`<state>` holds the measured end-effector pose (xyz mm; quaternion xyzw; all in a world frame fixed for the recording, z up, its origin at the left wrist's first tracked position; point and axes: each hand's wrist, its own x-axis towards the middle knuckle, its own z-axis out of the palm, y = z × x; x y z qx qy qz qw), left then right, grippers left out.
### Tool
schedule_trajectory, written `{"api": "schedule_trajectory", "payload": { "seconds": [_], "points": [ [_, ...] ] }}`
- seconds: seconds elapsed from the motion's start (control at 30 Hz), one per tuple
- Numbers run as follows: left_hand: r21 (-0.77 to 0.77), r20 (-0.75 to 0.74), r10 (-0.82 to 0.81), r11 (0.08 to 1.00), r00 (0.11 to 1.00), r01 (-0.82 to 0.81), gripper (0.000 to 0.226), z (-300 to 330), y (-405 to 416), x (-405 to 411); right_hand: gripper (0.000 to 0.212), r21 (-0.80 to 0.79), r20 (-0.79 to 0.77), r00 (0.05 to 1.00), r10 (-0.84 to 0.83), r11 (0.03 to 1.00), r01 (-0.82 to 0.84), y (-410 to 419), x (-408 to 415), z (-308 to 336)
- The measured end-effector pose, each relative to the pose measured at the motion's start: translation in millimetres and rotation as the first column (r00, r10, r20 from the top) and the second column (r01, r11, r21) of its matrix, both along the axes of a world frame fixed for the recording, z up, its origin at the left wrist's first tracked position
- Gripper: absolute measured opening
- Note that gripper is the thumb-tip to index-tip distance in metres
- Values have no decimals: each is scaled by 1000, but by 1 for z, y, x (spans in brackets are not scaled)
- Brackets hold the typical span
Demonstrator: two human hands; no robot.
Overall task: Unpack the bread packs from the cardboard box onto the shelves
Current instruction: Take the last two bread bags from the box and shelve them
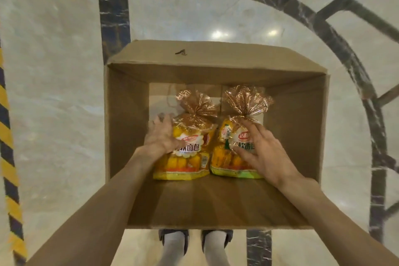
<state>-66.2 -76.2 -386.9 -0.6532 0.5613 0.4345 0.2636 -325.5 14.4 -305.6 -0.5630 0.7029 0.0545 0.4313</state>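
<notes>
Looking straight down onto a pale marble floor (64,71) laid with dark veined strips and curves, a band of yellow-and-black hazard tape (7,136) running along its left edge. Sitting on it, an open cardboard box (216,201), flaps up, a small dark mark on the far flap. Down on the box bottom, two bread packs lie side by side, touching, their twisted cellophane tops pointing away: the left bread pack (187,157) and the right bread pack (228,157), both yellow with red-and-white labels. Both bare forearms reach into the box. The left hand (162,136) cups the left pack's outer edge, fingers curled round its side, thumb across the label. The right hand (263,149) lies spread over the right pack, fingers splayed on the label, not closed. Below the box's near wall, two shoes (195,237) with pale socks peek out.
</notes>
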Motion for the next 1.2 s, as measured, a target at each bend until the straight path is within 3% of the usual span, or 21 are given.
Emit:
{"api": "schedule_trajectory", "payload": {
  "seconds": [0.13, 0.3, 0.47, 0.6, 0.7, 0.8, 1.0, 1.2],
  "points": [
    [-73, -121, 62, 995, 991, -71, 65, 38, 15, 11, 82, 78, 20, 989, -144, 987, 142, -6, -8, 20],
    [-163, -261, 167, 963, 951, -214, 64, 86, 34, 24, 102, 233, 65, 890, -450, 874, 425, -14, -9, 5],
    [-168, -350, 291, 915, 890, -366, 73, 93, 37, 32, 129, 311, -76, 862, -502, 809, 499, -15, -3, -51],
    [-178, -366, 275, 917, 889, -357, 74, 84, 40, 33, 111, 292, -190, 812, -552, 757, 584, -8, -1, -82],
    [-200, -347, 242, 925, 906, -324, 71, 78, 39, 32, 118, 306, -273, 842, -465, 788, 534, -5, -2, -85],
    [-210, -324, 228, 929, 918, -305, 81, 77, 35, 31, 108, 257, -263, 875, -406, 845, 469, -3, -2, -81],
    [-181, -325, 200, 946, 924, -268, 79, 102, 21, 28, 99, 288, -58, 860, -507, 816, 501, 3, -4, -41],
    [-148, -380, 243, 937, 893, -318, 75, 171, 1, 31, 93, 219, 86, 820, -566, 814, 539, -1, -21, 48]
  ]
}}
